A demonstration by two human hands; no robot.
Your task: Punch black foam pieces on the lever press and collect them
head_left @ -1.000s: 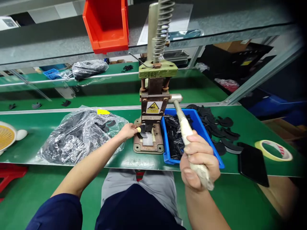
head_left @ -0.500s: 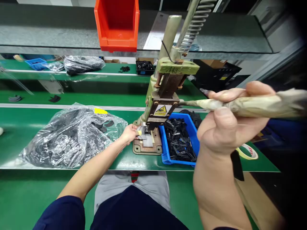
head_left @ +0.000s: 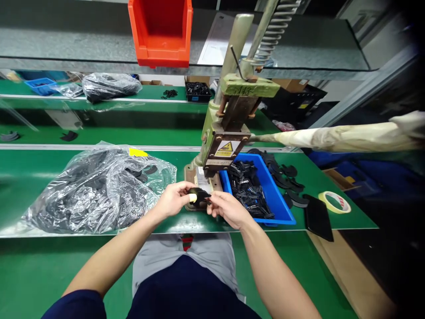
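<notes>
A black curved plastic part is held between both hands, just in front of the base of a green hand-lever press. My left hand grips its left side, with a yellow wrap on the thumb. Fingers of my right hand are closed on its right end; whether a smaller piece is pinched there too is hard to make out. The press lever, wrapped in pale tape, sticks out to the right with no hand on it.
A clear plastic bag of dark curved parts lies left of the press. On the right stand a blue bin of small black pieces, loose curved parts, a tape roll and a flat black object. An orange bin sits above.
My right hand has let go of the lever and come down to the curved part. My left hand has drawn the part off the press base towards me and turned it.
</notes>
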